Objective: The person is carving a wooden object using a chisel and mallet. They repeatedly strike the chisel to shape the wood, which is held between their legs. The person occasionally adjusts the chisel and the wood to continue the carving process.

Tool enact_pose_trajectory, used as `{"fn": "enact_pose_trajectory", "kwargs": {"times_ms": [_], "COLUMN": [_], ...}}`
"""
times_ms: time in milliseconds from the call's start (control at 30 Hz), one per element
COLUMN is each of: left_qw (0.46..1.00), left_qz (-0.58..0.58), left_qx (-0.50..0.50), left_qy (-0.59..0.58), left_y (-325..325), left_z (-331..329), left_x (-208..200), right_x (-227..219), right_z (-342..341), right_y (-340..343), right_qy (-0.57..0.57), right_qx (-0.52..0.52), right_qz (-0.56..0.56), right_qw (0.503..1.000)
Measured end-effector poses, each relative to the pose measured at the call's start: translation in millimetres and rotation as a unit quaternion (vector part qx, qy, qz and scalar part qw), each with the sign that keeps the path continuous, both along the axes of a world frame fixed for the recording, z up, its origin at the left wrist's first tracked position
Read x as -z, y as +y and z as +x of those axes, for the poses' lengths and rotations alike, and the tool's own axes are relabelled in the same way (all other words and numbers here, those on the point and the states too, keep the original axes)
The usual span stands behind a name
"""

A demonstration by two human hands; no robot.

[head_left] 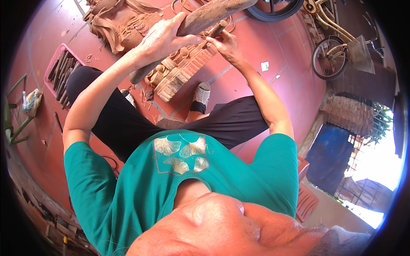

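Note:
My left hand [162,39] is wrapped round a long, worn wooden club [213,16], which slants from near my knee up to the top edge of the view. Just right of it, my right hand [227,46] pinches a short brown wooden handle [218,28], perhaps a chisel's; its far end is hidden. Below both hands a carved wooden piece [181,72], with rounded shapes and a ridged edge, lies on the floor between my feet. A larger carving [121,25] of flowing folds lies beyond my left forearm.
A pink basket [48,77] full of dark-handled tools stands left of my knee. Wood chips [145,104] lie on the red tiled floor [273,89]. Farther left is a green metal frame [23,123] with a plastic bag. Bicycle wheels [329,57] stand at the right.

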State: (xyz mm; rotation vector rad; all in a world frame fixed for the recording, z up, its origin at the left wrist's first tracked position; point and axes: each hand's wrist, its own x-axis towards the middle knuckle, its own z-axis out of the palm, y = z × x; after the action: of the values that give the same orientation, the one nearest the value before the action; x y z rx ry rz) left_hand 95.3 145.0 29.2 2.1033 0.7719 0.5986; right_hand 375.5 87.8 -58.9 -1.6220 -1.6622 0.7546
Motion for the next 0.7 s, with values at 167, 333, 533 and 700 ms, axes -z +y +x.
{"fn": "enact_pose_trajectory", "kwargs": {"times_ms": [167,333,533,700], "left_qw": [1.000,0.992,0.972,0.888], "left_qz": [0.019,0.024,-0.231,-0.439], "left_qx": [0.004,0.018,-0.001,-0.084], "left_qy": [0.022,0.122,-0.043,-0.108], "left_y": [-1,8,4,20], "left_z": [5,13,14,12], "left_x": [2,16,2,1], "right_x": [4,-3,17,5], "right_z": [-2,-8,-12,-39], "right_y": [1,-1,8,23], "right_qy": [-0.001,-0.031,-0.079,-0.181], "right_qx": [0.000,-0.008,0.046,0.143], "right_qz": [-0.006,0.009,0.084,-0.055], "right_qw": [1.000,0.999,0.992,0.972]}}
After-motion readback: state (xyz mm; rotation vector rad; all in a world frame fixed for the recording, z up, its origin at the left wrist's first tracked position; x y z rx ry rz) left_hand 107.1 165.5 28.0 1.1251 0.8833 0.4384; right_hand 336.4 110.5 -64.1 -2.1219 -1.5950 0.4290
